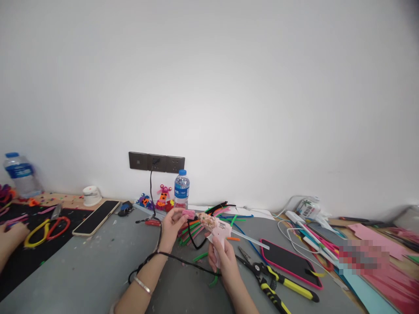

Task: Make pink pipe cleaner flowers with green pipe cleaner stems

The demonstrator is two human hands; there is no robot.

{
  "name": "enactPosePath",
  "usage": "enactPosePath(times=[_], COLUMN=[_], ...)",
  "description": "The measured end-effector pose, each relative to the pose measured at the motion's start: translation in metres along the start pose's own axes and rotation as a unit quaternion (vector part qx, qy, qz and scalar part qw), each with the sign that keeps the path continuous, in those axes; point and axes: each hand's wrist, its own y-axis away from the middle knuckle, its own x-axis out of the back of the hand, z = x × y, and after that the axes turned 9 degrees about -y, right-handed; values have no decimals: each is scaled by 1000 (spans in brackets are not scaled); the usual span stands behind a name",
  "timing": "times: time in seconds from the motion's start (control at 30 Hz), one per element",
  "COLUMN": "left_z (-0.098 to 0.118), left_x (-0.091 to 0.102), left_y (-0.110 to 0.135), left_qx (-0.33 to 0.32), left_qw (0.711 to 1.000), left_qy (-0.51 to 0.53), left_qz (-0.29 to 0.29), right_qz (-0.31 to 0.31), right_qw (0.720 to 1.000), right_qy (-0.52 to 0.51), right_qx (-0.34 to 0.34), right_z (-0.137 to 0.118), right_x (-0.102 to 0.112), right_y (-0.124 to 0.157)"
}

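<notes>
My right hand (222,254) is wrapped round the handle of a pale glue gun (224,229). Lumpy dried glue coats its front end, and a clear glue stick (253,240) sticks out of its back. Pinched in the fingers of my left hand (173,224) is a small pink fuzzy piece (188,213), held just ahead of the gun's nozzle. Whether the two touch I cannot tell. A black cord (183,260) runs across my left wrist to the gun. Behind and below my hands lies a bunch of coloured pipe cleaners (193,231).
Yellow-handled pliers (262,274) and a pink-cased phone (291,263) lie at right, with coloured sheets (363,279) beyond. A water bottle (181,189) and small fuzzy figures (163,197) stand by the wall. At left are another phone (96,218), scissors (47,231) and another person's hand (13,240).
</notes>
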Motion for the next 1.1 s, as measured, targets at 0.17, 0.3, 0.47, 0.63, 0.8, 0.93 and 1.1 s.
enactPosePath(times=[0.17,0.3,0.47,0.63,0.8,0.93,1.1], left_z=[1,1,0,1,2,2,2], left_x=[-1,-1,0,0,-1,-2,-2], left_y=[0,1,0,0,1,2,1], left_qx=[-1,-1,0,-3,-2,-1,-14], left_qw=[1000,1000,1000,1000,1000,1000,1000], left_qy=[4,9,4,-4,-3,-3,1], left_qz=[-6,-7,-12,-10,-8,-3,7], right_qz=[-4,-19,-22,-15,-7,-2,21], right_qw=[1000,1000,1000,1000,1000,999,998], right_qy=[-4,-4,-7,2,16,29,47], right_qx=[7,11,15,10,13,14,27], right_z=[2,6,8,9,10,10,6], right_x=[1,6,7,7,9,9,4], right_y=[0,-2,-4,-5,-5,-4,-2])
